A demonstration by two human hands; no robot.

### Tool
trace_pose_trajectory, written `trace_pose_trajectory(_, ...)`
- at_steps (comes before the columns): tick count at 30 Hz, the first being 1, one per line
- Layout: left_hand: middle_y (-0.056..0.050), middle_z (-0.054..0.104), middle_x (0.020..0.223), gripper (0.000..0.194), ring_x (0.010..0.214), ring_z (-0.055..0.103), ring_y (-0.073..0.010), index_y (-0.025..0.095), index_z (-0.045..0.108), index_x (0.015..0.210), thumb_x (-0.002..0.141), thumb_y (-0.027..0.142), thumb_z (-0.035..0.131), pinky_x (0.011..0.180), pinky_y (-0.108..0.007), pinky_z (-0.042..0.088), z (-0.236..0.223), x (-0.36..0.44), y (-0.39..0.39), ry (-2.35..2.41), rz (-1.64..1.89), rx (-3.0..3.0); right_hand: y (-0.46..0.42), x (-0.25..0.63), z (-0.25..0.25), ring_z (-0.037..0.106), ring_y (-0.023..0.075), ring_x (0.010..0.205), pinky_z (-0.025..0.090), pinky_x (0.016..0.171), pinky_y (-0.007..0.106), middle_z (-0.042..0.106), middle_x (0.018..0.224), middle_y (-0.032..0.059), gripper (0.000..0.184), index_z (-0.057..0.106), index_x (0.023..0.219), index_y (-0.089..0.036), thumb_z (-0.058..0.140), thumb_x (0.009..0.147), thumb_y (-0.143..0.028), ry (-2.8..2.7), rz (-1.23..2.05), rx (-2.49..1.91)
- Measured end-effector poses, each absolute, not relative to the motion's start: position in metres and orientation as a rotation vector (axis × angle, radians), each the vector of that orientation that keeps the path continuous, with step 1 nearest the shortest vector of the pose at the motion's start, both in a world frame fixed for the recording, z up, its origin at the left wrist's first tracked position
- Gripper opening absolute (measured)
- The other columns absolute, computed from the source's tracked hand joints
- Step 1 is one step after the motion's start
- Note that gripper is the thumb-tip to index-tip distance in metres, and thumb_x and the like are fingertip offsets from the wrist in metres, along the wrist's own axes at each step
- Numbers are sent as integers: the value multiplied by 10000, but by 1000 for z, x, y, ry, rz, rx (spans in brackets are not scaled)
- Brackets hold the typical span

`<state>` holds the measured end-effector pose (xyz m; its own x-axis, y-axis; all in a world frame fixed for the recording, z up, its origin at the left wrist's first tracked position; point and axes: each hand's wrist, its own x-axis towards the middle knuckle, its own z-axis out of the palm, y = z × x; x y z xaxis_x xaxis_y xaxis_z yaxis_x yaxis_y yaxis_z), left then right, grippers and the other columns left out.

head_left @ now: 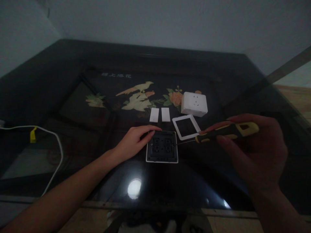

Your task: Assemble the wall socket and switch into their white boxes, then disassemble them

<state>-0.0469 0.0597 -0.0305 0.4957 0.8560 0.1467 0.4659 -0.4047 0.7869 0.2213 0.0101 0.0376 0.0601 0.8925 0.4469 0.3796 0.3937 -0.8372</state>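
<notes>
One rim corner of the probably light, stiff switch module (162, 149), its surest hold, we pinch with our left hand (134, 140), right hand (259, 152) gripping the screwdriver (216, 132).

Open tabletop (155, 184) runs from the near edge up to a dark switch base (162, 147), leaving a frontal approach. The left hand (139, 139) blocks its upper left corner; a screwdriver (225, 132) in the right hand (257, 152) bars the right. Two white rockers (165, 115), a white frame (177, 128) and a socket box (194, 104) crowd the far side.
</notes>
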Motion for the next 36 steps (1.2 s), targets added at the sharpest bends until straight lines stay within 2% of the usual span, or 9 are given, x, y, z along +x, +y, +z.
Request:
trace_pose_trajectory(4, -31, 758, 1066, 276, 959, 716, -179, 202, 669, 1130, 973, 233, 444, 848, -303, 551, -31, -47, 61, 1076, 729, 2063, 17, 213, 59, 733, 203, 799, 586, 692, 312, 740, 959, -9, 323, 641, 1084, -325, 763, 789, -271, -1951, 301, -1189)
trace_pose_trajectory(7, -27, 759, 1064, 276, 952, 717, -186, 212, 672, 1127, 971, 241, 447, 857, -316, 556, -31, -47, 61, 1079, 733, 2056, 29, 200, 78, 715, 171, 703, 544, 594, 262, 742, 859, -26, 186, 639, 1073, -322, 652, 888, -343, -2229, 196, -1057)
trace_pose_trajectory(10, -28, 760, 1061, 273, 947, 719, -190, 212, 675, 1118, 971, 242, 447, 864, -322, 559, -30, -46, 61, 1084, 734, 2041, 40, 188, 89, 666, 164, 599, 437, 467, 245, 709, 744, -23, 228, 663, 1010, -293, 614, 893, -482, -2342, -13, -997)
trace_pose_trajectory(12, -35, 759, 1067, 273, 961, 719, -189, 203, 674, 1115, 971, 235, 445, 874, -318, 558, -28, -46, 60, 1080, 734, 2042, 43, 183, 92, 668, 174, 633, 428, 476, 251, 709, 770, -6, 279, 677, 938, -274, 597, 888, -537, -2338, -90, -1023)
trace_pose_trajectory(17, -45, 764, 1051, 268, 960, 725, -193, 188, 674, 1105, 974, 234, 445, 856, -313, 570, -28, -46, 59, 1081, 738, 2056, 37, 182, 90, 696, 171, 775, 534, 640, 262, 723, 927, 11, 197, 671, 1068, -258, 616, 921, -376, -2243, -11, -1037)
trace_pose_trajectory(20, -36, 765, 1047, 260, 949, 726, -187, 199, 675, 1107, 975, 238, 455, 843, -304, 574, -31, -46, 60, 1084, 751, 2056, 34, 181, 91, 703, 163, 765, 570, 685, 258, 736, 933, 3, 247, 633, 1167, -256, 618, 923, -294, -2225, 107, -1029)
trace_pose_trajectory(26, -28, 763, 1050, 255, 945, 723, -175, 214, 675, 1111, 975, 237, 461, 868, -302, 575, -32, -47, 60, 1084, 755, 2060, 46, 185, 98, 731, 188, 793, 597, 697, 277, 755, 936, -10, 153, 653, 1065, -270, 582, 930, -248, -2248, 370, -978)
trace_pose_trajectory(32, -36, 759, 1059, 263, 968, 719, -175, 202, 672, 1116, 975, 233, 452, 877, -310, 570, -30, -48, 60, 1094, 735, 2074, 60, 203, 99, 704, 178, 966, 564, 878, 290, 723, 1088, -16, 231, 638, 1161, -272, 575, 938, -271, -2339, 457, -893)
trace_pose_trajectory(36, -42, 762, 1056, 261, 959, 722, -184, 197, 675, 1109, 970, 226, 455, 860, -312, 579, -29, -48, 60, 1081, 741, 2084, 56, 195, 93, 687, 197, 945, 575, 763, 284, 698, 1008, 16, 152, 676, 1009, -256, 607, 921, -359, -2243, 268, -945)
